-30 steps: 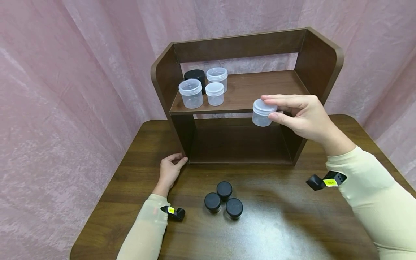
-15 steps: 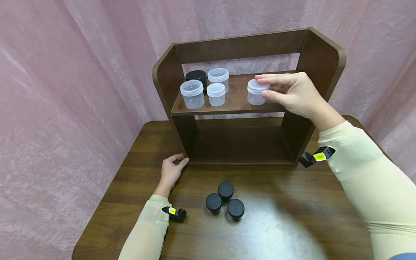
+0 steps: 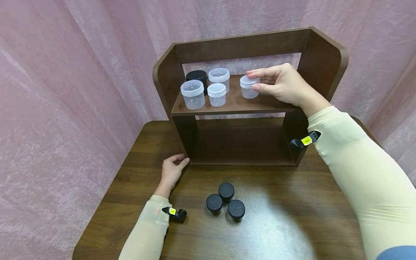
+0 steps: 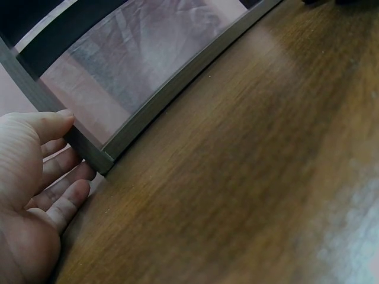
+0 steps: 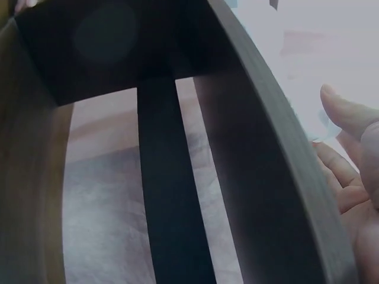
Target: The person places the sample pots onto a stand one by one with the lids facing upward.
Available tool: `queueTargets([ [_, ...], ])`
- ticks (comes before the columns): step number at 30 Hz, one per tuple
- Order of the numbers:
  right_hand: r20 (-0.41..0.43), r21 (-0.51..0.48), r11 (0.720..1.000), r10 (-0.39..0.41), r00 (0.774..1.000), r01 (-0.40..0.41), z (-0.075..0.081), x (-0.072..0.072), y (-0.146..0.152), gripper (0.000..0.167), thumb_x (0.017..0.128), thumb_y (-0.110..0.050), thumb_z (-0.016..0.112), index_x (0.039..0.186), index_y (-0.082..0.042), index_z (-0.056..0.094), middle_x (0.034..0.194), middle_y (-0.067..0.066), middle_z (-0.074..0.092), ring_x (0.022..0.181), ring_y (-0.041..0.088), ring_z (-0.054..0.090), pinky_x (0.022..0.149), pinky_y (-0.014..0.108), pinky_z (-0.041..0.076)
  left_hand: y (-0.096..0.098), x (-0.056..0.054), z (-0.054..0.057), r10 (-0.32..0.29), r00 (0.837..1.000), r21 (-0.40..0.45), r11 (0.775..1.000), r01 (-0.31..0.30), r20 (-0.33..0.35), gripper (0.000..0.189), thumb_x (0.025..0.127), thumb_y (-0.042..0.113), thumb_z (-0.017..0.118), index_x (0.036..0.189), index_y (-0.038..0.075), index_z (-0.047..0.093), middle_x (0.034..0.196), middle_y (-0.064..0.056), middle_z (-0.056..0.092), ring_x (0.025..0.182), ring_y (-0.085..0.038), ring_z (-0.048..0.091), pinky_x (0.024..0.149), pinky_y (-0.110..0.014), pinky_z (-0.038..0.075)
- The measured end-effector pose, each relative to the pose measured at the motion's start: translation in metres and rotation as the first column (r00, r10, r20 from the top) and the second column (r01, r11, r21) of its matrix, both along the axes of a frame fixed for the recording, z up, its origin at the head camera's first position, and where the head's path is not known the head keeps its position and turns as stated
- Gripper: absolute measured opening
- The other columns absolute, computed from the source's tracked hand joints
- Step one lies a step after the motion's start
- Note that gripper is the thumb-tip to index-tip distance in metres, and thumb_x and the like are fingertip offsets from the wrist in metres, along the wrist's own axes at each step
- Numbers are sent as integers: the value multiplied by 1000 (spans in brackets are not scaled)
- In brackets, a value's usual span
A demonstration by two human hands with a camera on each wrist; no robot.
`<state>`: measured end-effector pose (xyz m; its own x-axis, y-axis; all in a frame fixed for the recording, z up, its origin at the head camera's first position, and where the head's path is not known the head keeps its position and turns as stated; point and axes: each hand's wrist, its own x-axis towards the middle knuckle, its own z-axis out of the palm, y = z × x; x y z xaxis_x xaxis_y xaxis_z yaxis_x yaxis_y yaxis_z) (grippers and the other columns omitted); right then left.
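Note:
My right hand (image 3: 284, 85) pinches a small clear plastic jar (image 3: 248, 92) with a white lid, between thumb and fingers. The jar is upright at the upper board of a brown two-tier shelf (image 3: 242, 108); whether its base touches the board I cannot tell. To its left stand a small lidded clear jar (image 3: 216, 99), two larger clear jars, one in front (image 3: 194, 101) and one behind (image 3: 221, 81), and a black-lidded jar (image 3: 196, 74), partly hidden. My left hand (image 3: 172, 171) holds the shelf's lower left front corner, thumb on the panel's front edge (image 4: 89, 148).
Three small jars with black lids (image 3: 224, 202) are grouped on the wooden table (image 3: 276, 187) in front of the shelf. The shelf's right side panel (image 3: 325, 65) rises beside my right hand. A pink curtain (image 3: 81, 90) hangs behind.
My right hand has carried the small clear jar up from in front of the shelf, then left and back over the upper board. The left hand stays at the corner.

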<state>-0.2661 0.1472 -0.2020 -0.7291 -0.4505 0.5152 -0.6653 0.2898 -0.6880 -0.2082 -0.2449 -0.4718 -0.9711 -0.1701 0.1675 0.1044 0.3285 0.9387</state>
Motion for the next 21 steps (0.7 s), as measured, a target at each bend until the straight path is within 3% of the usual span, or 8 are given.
queueTargets([
  [8,30,30,999,-34,999,34,-5,-7,-4,33,85,-10,74,116,-2,69,127,8,62,106,7,62,85,16,47,3,2,1,-18,1000,-15,1000,18,9,34,83,26,77,107,3,71,105,-11,69,95,-21,62,75,-23,48],
  [14,12,65,995,-71,997,70,-2,-13,-15,32,86,-12,73,117,-5,70,129,7,61,117,11,56,95,24,43,0,1,4,-14,1000,-21,1000,14,-10,34,83,26,77,107,3,71,106,-11,68,95,-22,62,75,-23,48],
  [21,98,18,997,-76,992,74,-3,-17,-26,35,86,-6,71,121,-2,66,133,10,57,118,15,56,94,25,45,-1,1,2,-21,1000,-34,999,22,12,35,83,29,77,107,4,71,106,-10,68,96,-22,62,77,-27,49],
])
